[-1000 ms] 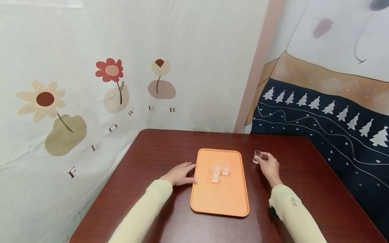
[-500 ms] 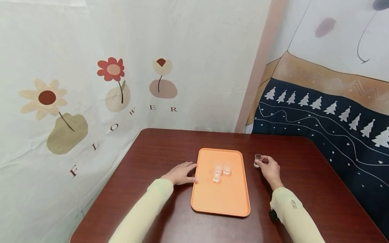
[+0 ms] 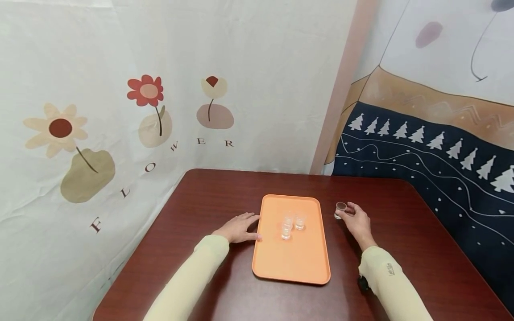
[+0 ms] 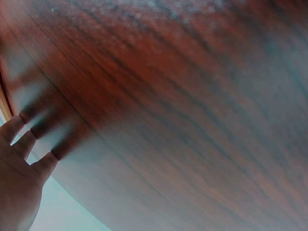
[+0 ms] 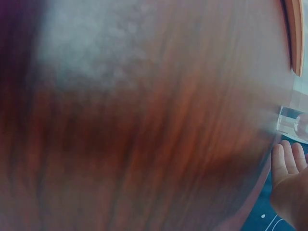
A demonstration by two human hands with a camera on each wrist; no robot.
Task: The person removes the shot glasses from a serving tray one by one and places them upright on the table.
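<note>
Two bare hands here, doing different jobs: the right hand (image 3: 358, 223) pinches one small clear glass (image 3: 339, 214) between thumb and fingertips, and the left hand (image 3: 238, 228) is spread loosely, thumb well apart from the fingers, touching the left edge of an orange tray (image 3: 291, 263). The held glass is upright, off the tray, near its right side; can't tell if its base touches the table (image 3: 201, 205). So that's four glasses total, because three more glasses (image 3: 286, 232) stand bunched on the one tray, between the two hands. One of those is in front of another, and the third is just to the right. Two pale yellow sleeves (image 3: 188, 276), plus something black (image 3: 363, 283) at the right cuff. Beyond the dark reddish table: a white cloth (image 3: 273, 89) with three flowers (image 3: 149, 91), and a navy cloth (image 3: 433, 178) with ten white trees (image 3: 454, 149).
</note>
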